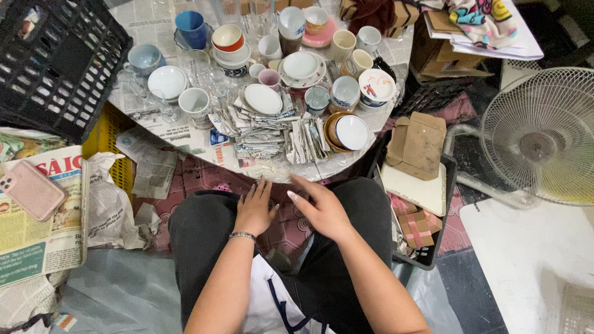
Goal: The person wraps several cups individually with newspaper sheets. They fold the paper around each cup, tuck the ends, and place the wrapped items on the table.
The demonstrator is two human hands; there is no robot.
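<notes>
My left hand (255,209) rests flat on my left thigh with its fingers spread and a bracelet at the wrist. My right hand (322,207) hovers over my right thigh, fingers stretched toward the table edge and holding nothing. Just ahead of both hands lie stacks of folded newspaper strips (272,136) on a round table (154,127) covered in newspaper. Behind the strips stand several cups, bowls and saucers, among them a white saucer (263,98), a brown bowl with a white inside (346,131) and a blue cup (190,28).
A black plastic crate (55,62) sits at the upper left above a yellow crate (111,133). A pink phone (32,189) lies on newspapers at left. Cardboard boxes (417,143) and a bin stand at right, beside a white fan (541,136).
</notes>
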